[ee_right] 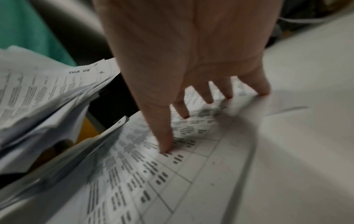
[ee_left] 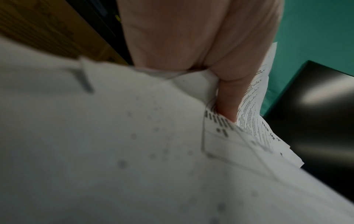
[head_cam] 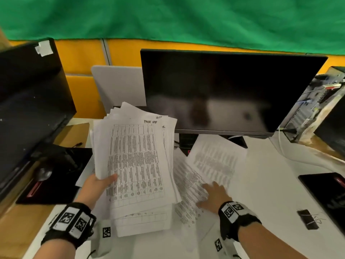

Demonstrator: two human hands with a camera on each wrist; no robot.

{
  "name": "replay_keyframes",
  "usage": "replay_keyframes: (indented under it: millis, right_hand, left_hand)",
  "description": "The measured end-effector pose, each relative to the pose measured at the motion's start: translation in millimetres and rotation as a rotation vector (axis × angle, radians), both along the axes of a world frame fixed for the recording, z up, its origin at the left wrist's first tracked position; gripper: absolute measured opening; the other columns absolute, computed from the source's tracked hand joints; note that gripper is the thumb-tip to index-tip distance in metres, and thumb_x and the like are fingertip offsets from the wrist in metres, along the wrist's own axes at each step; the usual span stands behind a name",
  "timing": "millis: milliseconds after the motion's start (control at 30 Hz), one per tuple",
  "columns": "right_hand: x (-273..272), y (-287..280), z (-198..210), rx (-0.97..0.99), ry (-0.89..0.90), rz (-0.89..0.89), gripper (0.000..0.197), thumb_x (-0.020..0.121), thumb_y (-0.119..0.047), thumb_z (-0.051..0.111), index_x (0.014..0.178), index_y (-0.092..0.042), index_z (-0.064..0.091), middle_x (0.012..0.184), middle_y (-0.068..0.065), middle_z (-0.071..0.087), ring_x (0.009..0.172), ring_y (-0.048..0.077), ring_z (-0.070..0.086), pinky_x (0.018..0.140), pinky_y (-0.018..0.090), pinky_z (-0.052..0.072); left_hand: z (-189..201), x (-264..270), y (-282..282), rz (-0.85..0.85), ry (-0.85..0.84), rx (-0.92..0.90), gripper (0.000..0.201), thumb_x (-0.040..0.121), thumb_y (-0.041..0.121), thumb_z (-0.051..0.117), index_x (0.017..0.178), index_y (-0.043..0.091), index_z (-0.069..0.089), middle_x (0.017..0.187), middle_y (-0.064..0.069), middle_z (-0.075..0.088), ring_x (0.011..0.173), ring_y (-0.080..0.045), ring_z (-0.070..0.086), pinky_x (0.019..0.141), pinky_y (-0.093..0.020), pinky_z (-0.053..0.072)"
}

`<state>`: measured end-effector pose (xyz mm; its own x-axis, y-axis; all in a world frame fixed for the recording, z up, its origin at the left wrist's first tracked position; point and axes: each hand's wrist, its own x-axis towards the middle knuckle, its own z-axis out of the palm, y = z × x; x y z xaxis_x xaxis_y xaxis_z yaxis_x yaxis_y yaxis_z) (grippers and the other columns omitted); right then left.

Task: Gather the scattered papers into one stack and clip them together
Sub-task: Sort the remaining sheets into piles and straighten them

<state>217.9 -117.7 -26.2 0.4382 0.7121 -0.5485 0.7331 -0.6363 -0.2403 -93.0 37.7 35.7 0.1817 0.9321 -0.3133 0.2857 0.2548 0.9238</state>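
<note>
My left hand (head_cam: 101, 182) grips a thick, uneven stack of printed papers (head_cam: 134, 161), thumb on top, tilted up above the white desk (head_cam: 261, 184). In the left wrist view the thumb (ee_left: 228, 104) presses into the stack of papers (ee_left: 114, 151). My right hand (head_cam: 214, 195) lies flat with spread fingers on loose printed sheets (head_cam: 211, 165) lying on the desk right of the stack. The right wrist view shows my straight fingertips (ee_right: 166, 148) pressing a loose sheet (ee_right: 172, 181), with the held stack (ee_right: 47, 91) at left. A black binder clip (head_cam: 308, 219) lies on the desk at the right.
A dark monitor (head_cam: 224, 90) stands behind the papers, its base (head_cam: 239, 142) partly under a sheet. Another black monitor (head_cam: 28, 101) stands at left over a black mat (head_cam: 56, 184). An open computer case (head_cam: 317, 105) is at far right, a black pad (head_cam: 328, 191) near it.
</note>
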Motion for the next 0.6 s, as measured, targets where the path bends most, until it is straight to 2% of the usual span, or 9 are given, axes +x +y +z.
replay_keyframes:
  millis: [67, 167, 267, 367, 433, 500, 533, 600]
  right_hand:
    - [7, -9, -1, -0.016, -0.039, -0.070, 0.080, 0.078, -0.052, 0.063, 0.146, -0.034, 0.025, 0.152, 0.010, 0.024, 0.139, 0.035, 0.023, 0.111, 0.052, 0.029]
    - [21, -29, 5, -0.055, -0.084, -0.167, 0.077, 0.079, -0.045, 0.065, 0.144, -0.028, 0.027, 0.145, 0.013, 0.032, 0.134, 0.036, 0.032, 0.108, 0.046, 0.036]
    - [35, -45, 10, -0.063, -0.119, -0.242, 0.076, 0.078, -0.044, 0.067, 0.142, -0.023, 0.030, 0.142, 0.013, 0.034, 0.133, 0.036, 0.032, 0.105, 0.042, 0.038]
    - [42, -50, 8, -0.054, -0.161, -0.313, 0.085, 0.073, -0.049, 0.070, 0.140, -0.013, 0.032, 0.141, 0.012, 0.037, 0.132, 0.032, 0.035, 0.105, 0.040, 0.040]
    - [47, -47, 6, -0.014, -0.153, -0.373, 0.093, 0.068, -0.048, 0.075, 0.139, -0.010, 0.030, 0.139, 0.012, 0.041, 0.130, 0.031, 0.040, 0.104, 0.041, 0.041]
    - [49, -46, 6, 0.008, -0.108, -0.424, 0.096, 0.066, -0.042, 0.079, 0.139, -0.008, 0.026, 0.137, 0.012, 0.046, 0.127, 0.031, 0.045, 0.102, 0.040, 0.043]
    - [50, -45, 6, 0.020, -0.071, -0.445, 0.090, 0.070, -0.036, 0.078, 0.138, -0.007, 0.027, 0.134, 0.013, 0.049, 0.124, 0.031, 0.049, 0.100, 0.038, 0.044]
    - [54, -45, 4, 0.080, -0.029, -0.462, 0.054, 0.084, -0.024, 0.065, 0.127, -0.004, 0.039, 0.128, 0.016, 0.055, 0.112, 0.031, 0.056, 0.091, 0.034, 0.046]
  left_hand:
    - [-1, -8, 1, 0.029, 0.003, 0.004, 0.031, 0.087, 0.009, 0.063, 0.118, 0.010, 0.057, 0.113, -0.013, 0.065, 0.105, -0.030, 0.059, 0.097, -0.043, 0.043]
    - [-4, -17, 2, 0.050, 0.017, -0.002, 0.036, 0.087, 0.011, 0.063, 0.123, 0.004, 0.057, 0.110, -0.014, 0.064, 0.100, -0.028, 0.058, 0.090, -0.038, 0.042]
    - [-9, -16, -1, 0.050, 0.007, -0.018, 0.035, 0.087, 0.010, 0.064, 0.121, 0.006, 0.057, 0.108, -0.013, 0.064, 0.101, -0.030, 0.058, 0.091, -0.039, 0.042]
    - [-12, -7, -6, 0.052, -0.002, -0.049, 0.033, 0.086, 0.012, 0.065, 0.117, 0.005, 0.058, 0.096, -0.008, 0.066, 0.100, -0.030, 0.058, 0.090, -0.039, 0.041]
    - [-10, 1, -10, 0.034, -0.007, -0.051, 0.026, 0.087, 0.009, 0.063, 0.113, 0.006, 0.058, 0.088, -0.003, 0.064, 0.096, -0.027, 0.056, 0.089, -0.038, 0.039]
    - [-6, 6, -14, 0.036, 0.008, -0.028, 0.022, 0.088, 0.008, 0.062, 0.109, 0.007, 0.057, 0.087, -0.003, 0.062, 0.094, -0.026, 0.054, 0.089, -0.037, 0.037]
    - [-3, 8, -17, 0.039, 0.005, -0.017, 0.021, 0.088, 0.008, 0.062, 0.108, 0.007, 0.056, 0.085, -0.003, 0.061, 0.093, -0.026, 0.053, 0.088, -0.036, 0.037]
    - [0, 10, -20, 0.035, 0.000, 0.000, 0.018, 0.089, 0.008, 0.061, 0.106, 0.009, 0.055, 0.082, 0.000, 0.059, 0.092, -0.025, 0.051, 0.087, -0.035, 0.036]
